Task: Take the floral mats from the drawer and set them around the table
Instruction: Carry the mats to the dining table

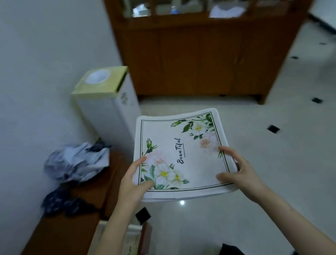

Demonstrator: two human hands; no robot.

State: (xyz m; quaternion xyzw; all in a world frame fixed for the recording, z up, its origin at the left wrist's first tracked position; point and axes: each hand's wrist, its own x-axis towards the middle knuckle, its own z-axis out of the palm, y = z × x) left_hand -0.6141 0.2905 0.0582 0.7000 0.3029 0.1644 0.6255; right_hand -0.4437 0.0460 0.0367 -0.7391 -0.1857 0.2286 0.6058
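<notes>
Head view shows both hands closed on a stack of floral mats (179,155), held flat in the air in front of the body. The left hand (132,179) clamps the near left corner, thumb on top by the white flowers and fingers hidden underneath; the right hand (236,169) pinches the near right edge the same way, thumb on the printed face. Layered edges along the near side suggest several mats carried together, and a grip at both corners probably keeps the pile level and stops the sheets sliding or sagging. The far edge curls up a little, so the mats look thin and flexible. Below the left forearm an open drawer (132,247) shows what seems to be another floral print inside, though it is too blurred to be sure. To the left runs a low brown wooden bench (55,232) with crumpled bags (77,161) on it, against a white wall. Beyond stands a white bin with a yellow-green lid (105,92), and behind that a tall wooden cabinet (207,56). The floor (281,167) is glossy white tile with small black insets. No table is in sight, so setting out has not begun.
</notes>
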